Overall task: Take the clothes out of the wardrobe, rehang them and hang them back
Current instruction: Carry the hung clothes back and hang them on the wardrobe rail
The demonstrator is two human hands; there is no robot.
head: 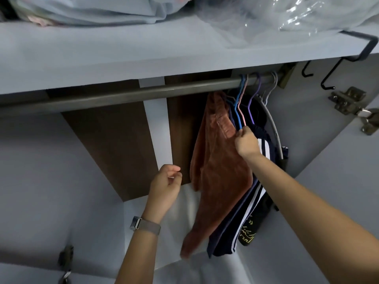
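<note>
Several garments hang bunched at the right end of the wardrobe rail [127,94]. A rust-brown velvet garment [219,160] is the leftmost, with dark navy clothes with white stripes [246,220] behind it. Blue [238,107], pink and purple [251,103] hangers hook over the rail. My right hand [246,141] pinches the hangers' lower necks just above the brown garment. My left hand [167,183] hovers left of the brown garment with loosely curled fingers, holding nothing.
A shelf [102,58] above the rail carries folded fabric and a clear plastic bag [287,15]. Black metal hooks [328,78] hang at the right. A door hinge [348,103] sits on the right wall. The rail's left stretch is bare.
</note>
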